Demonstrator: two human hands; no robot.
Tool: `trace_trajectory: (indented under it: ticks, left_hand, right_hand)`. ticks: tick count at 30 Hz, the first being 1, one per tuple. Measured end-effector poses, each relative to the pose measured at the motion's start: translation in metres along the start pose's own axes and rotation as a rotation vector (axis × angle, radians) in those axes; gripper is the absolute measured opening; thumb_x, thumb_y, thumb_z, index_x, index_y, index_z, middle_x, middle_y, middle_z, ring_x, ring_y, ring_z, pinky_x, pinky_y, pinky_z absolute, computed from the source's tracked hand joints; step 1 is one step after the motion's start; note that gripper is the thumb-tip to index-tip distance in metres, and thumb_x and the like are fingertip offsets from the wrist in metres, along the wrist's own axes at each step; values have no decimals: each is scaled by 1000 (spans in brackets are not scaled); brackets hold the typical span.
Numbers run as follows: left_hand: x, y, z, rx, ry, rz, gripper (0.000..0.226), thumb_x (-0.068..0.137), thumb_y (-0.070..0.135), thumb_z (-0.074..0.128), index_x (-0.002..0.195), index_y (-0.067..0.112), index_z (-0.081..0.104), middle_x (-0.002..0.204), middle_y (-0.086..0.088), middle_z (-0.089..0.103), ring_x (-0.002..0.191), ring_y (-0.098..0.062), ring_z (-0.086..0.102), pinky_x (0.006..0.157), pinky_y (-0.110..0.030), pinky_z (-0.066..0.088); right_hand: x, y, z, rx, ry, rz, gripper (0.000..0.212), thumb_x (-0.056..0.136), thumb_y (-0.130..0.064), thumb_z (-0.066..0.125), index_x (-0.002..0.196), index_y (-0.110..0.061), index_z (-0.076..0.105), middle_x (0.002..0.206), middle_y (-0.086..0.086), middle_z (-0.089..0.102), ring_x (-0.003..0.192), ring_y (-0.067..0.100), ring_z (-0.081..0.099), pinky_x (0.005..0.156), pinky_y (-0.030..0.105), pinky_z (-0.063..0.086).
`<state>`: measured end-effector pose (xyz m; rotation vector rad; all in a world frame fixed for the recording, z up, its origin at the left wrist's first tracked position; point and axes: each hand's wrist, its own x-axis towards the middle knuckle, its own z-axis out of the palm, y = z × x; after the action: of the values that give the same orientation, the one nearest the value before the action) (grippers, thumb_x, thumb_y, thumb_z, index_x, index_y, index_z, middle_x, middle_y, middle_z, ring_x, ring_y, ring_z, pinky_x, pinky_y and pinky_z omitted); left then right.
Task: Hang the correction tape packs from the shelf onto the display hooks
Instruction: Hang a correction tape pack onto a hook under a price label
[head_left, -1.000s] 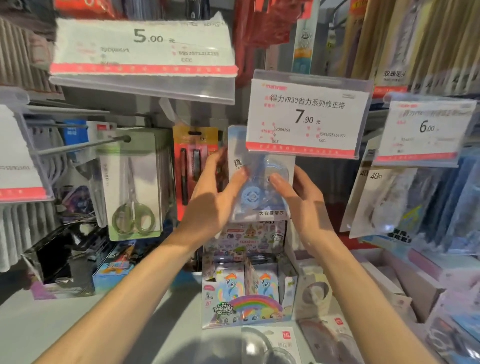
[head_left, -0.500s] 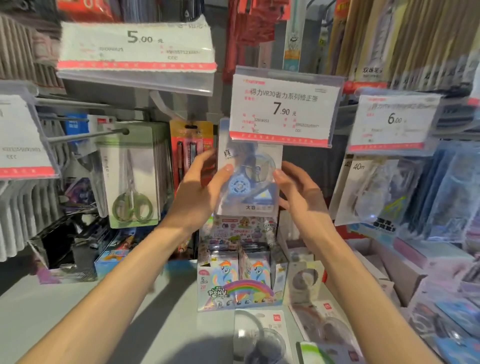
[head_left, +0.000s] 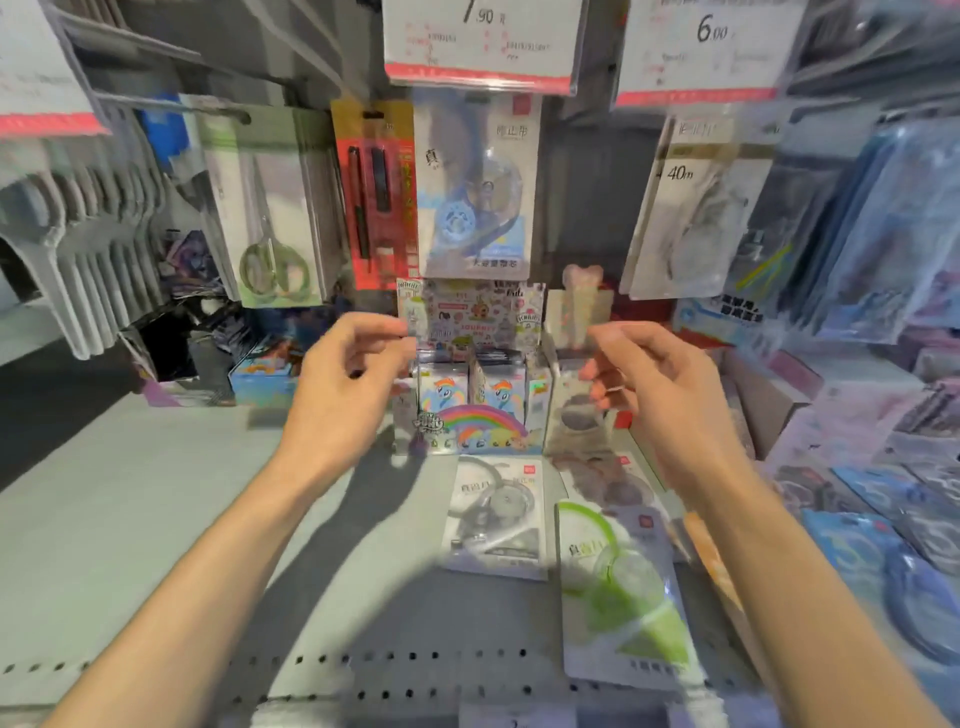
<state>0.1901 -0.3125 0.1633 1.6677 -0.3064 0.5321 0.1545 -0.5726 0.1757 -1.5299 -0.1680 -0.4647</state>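
Two bare forearms are seen reaching away from the viewer, entering from the near left and near right corners and converging toward the middle. Both hands are held at about the same height, well apart from each other, with a gap left between them. The left hand (head_left: 345, 387) is shown from the back, its fingers loosely curled inward toward the right, nothing being held. The right hand (head_left: 657, 387) is likewise shown from the back, its fingers loosely curled toward the left, nothing being held. Both wrists are kept nearly straight. Some motion blur is present.
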Motion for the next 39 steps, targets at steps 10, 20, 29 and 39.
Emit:
trace_trajectory:
  ticks: [10,20,29,39]
  left_hand:
    - [-70,-70,49,598,-445,-184,49,82,57,75,119,27,63,106,11,62,89,-4,59,74,-27,47]
    - [-58,-92,58,847,-613,-155,71,78,72,70,128,23,59,110,9,45,104,-10,42,87,-28,40]
    - [-51,-62,21,530,-437,-40,66,73,66,79,126,29,62,104,26,49,94,7,50,72,-11,38]
    - [-64,-53,34,172,-314,18,77,75,43,90,138,27,50,130,18,51,120,14,50,97,-4,42]
  right_hand:
    - [-66,60,-30,-159,-64,303,10,100,-10,64,94,-7,71,69,2,73,58,14,62,57,23,52]
    - [-74,65,-23,-324,-51,318,10,101,-9,64,99,-5,72,77,10,74,61,6,64,59,16,54]
    - [-61,74,14,-321,-9,362,34,96,-31,72,126,-16,66,104,11,75,92,16,74,83,42,64]
    - [-56,59,28,128,2,363,25,92,-7,75,115,-9,67,102,9,82,90,18,80,74,22,59]
